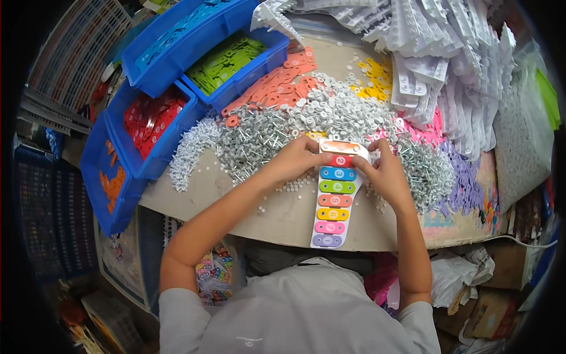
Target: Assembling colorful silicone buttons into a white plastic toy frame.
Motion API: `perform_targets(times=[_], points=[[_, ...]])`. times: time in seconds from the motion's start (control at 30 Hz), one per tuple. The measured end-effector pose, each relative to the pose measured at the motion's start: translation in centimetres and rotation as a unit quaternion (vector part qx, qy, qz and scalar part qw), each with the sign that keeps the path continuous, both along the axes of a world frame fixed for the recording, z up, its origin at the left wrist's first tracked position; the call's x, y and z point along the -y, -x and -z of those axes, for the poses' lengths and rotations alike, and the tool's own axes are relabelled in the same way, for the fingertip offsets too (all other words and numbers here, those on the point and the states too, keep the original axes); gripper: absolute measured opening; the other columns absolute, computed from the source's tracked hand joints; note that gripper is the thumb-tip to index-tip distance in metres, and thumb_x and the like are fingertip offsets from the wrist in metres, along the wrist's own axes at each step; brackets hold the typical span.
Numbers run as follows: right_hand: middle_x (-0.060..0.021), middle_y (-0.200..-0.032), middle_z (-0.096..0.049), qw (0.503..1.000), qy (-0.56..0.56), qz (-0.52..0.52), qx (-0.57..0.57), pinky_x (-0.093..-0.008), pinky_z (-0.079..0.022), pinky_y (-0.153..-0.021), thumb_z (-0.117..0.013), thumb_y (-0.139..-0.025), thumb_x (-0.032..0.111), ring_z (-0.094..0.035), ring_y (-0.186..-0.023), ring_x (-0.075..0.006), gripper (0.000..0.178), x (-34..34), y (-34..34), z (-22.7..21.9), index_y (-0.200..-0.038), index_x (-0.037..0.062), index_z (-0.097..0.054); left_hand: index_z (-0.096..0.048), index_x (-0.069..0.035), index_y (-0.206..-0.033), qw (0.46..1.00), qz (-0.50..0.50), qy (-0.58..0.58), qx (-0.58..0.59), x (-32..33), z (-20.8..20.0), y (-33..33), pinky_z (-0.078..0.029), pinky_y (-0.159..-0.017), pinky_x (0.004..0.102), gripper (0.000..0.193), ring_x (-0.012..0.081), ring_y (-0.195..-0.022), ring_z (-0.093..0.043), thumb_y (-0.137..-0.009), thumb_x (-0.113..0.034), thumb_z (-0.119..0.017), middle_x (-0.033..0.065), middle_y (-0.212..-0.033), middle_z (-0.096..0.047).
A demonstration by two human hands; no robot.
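A white toy xylophone frame (335,194) lies on the table in front of me, with several coloured bars fixed along it: orange, red, blue, green and more down to purple. My left hand (296,158) grips its top left corner by the orange bar (340,147). My right hand (384,171) holds the upper right edge, fingertips pinched near the red bar (341,160). Small metal screws and white washers lie heaped just beyond both hands.
Piles of metal screws (253,141), white washers (336,109), orange bars (274,85), yellow bars (374,74) and pink bars (421,133) cover the table. Blue bins (171,71) of coloured bars stand at left. Stacked white frames (436,53) rise at back right.
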State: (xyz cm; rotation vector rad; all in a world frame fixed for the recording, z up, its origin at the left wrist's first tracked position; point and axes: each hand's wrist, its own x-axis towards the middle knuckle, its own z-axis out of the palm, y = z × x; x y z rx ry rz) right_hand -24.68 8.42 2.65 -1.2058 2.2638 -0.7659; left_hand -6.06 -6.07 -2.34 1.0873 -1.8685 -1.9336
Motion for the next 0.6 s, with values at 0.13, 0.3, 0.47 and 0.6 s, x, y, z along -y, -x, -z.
perform_targets(times=[0.13,0.3,0.47,0.6], points=[[-0.0045,-0.066,-0.059,0.993,-0.018,-0.049,0.107,-0.0299,-0.040,-0.047,-0.073,-0.092,0.039,-0.055,-0.057,-0.0113,0.042,0.1,1.7,1.5,-0.105,0.0031,-0.055,-0.054,0.000,-0.100,0.988,0.103,-0.115,0.031,0.9,-1.3,0.8,-0.038,-0.049,0.0247,0.045,0.0092,-0.057,-0.052,-0.085,-0.034,-0.080,0.0044,-0.074,-0.059],[-0.0032,-0.075,-0.060,0.984,-0.050,-0.085,0.147,-0.0249,-0.039,-0.047,-0.070,-0.096,0.036,-0.055,-0.059,-0.0081,0.038,0.7,3.1,3.4,-0.107,0.0034,-0.056,-0.054,-0.003,-0.092,0.985,0.095,-0.145,0.015,0.8,-1.9,1.1,-0.040,-0.050,0.0262,0.035,0.0095,-0.059,-0.052,-0.086,-0.027,-0.078,0.0033,-0.075,-0.058],[-0.0040,-0.079,-0.061,0.983,-0.082,-0.111,0.125,-0.0261,-0.043,-0.048,-0.070,-0.095,0.037,-0.056,-0.060,-0.0091,0.041,1.2,3.3,3.0,-0.109,0.0019,-0.056,-0.056,-0.003,-0.097,0.996,0.087,-0.001,0.021,0.4,-0.1,1.4,-0.039,-0.055,0.0219,0.034,0.0043,-0.068,-0.048,-0.088,-0.028,-0.078,-0.0034,-0.076,-0.052],[-0.0067,-0.085,-0.063,0.987,-0.063,-0.126,0.071,-0.0281,-0.046,-0.051,-0.071,-0.094,0.036,-0.057,-0.060,-0.0117,0.046,1.4,2.9,3.2,-0.117,-0.0012,-0.055,-0.058,0.000,-0.101,0.996,0.075,0.047,0.008,0.4,1.0,1.1,-0.046,-0.060,0.0245,0.038,0.0078,-0.071,-0.055,-0.089,-0.030,-0.078,0.0006,-0.080,-0.060]])
